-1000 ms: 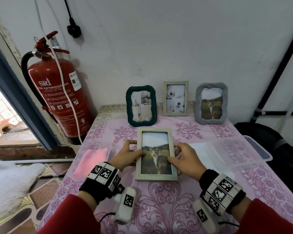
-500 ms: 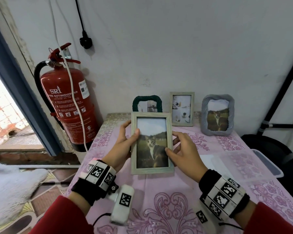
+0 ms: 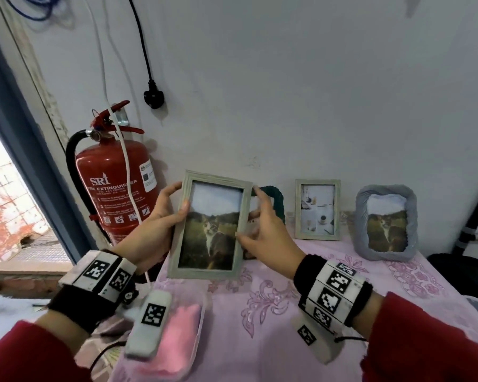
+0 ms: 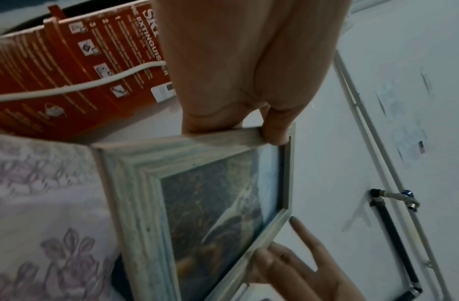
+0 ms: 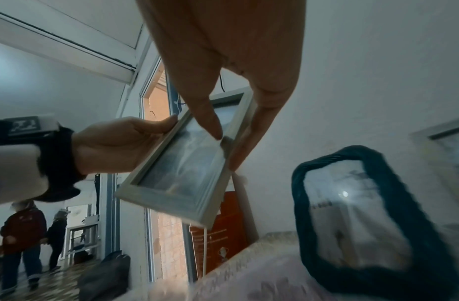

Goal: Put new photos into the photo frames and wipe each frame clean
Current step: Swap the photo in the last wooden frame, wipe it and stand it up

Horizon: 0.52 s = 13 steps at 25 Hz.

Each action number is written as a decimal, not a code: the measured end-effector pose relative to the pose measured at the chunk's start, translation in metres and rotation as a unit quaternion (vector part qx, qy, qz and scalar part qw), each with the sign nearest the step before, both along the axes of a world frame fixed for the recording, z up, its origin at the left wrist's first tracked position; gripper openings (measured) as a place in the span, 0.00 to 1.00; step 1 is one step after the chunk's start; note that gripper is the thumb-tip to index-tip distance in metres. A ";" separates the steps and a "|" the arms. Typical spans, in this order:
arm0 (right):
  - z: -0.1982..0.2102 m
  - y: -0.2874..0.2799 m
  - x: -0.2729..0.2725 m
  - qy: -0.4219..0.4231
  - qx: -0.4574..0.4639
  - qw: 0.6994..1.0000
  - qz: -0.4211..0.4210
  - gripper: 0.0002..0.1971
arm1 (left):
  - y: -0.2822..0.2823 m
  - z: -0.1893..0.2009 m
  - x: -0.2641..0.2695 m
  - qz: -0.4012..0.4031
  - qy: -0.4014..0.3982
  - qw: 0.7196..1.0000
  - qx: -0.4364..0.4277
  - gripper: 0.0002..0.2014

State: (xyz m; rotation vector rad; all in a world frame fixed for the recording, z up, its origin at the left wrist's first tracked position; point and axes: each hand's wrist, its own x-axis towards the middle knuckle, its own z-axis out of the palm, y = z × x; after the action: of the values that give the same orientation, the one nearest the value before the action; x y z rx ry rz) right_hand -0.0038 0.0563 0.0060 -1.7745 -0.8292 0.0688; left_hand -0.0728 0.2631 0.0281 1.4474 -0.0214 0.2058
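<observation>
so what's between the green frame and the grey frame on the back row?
One small wooden frame stands between the green frame and grey frame, against the wall; head view shows it.

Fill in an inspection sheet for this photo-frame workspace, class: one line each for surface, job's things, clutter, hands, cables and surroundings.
Surface: table under a pink floral cloth.
Job's things: grey-green wooden frame with a cat photo, held up off the table; dark green frame, pale frame and grey ruffled frame stand along the wall.
Clutter: clear box holding a pink cloth at the near left edge.
Hands: left hand grips the wooden frame's left edge; right hand pinches its right edge.
Cables: black plug lead and a white cord hang down the wall.
Surroundings: red fire extinguisher, doorway on the left.
</observation>
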 end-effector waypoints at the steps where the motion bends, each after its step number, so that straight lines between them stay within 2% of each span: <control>1: 0.009 0.012 0.011 -0.007 0.006 1.000 -0.004 0.42 | 0.012 0.003 0.006 0.004 -0.002 1.000 0.003 0.24; 5: 0.046 0.064 0.068 -0.058 -0.002 0.997 -0.048 0.21 | 0.054 0.006 0.040 0.024 0.003 1.000 -0.005 0.22; 7: 0.057 0.086 0.094 -0.076 -0.020 0.995 -0.062 0.13 | 0.072 0.000 0.058 0.024 0.010 0.999 -0.024 0.23; 13: 0.049 0.146 0.164 -0.126 -0.142 0.979 -0.076 0.09 | 0.124 -0.041 0.122 0.019 0.005 0.996 -0.082 0.28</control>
State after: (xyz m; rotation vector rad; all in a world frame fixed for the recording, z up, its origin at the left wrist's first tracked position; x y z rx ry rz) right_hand 0.1605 0.2026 0.0548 -2.1427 -0.8930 -0.1478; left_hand 0.0492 0.3866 -0.0128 1.2864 0.0317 0.2264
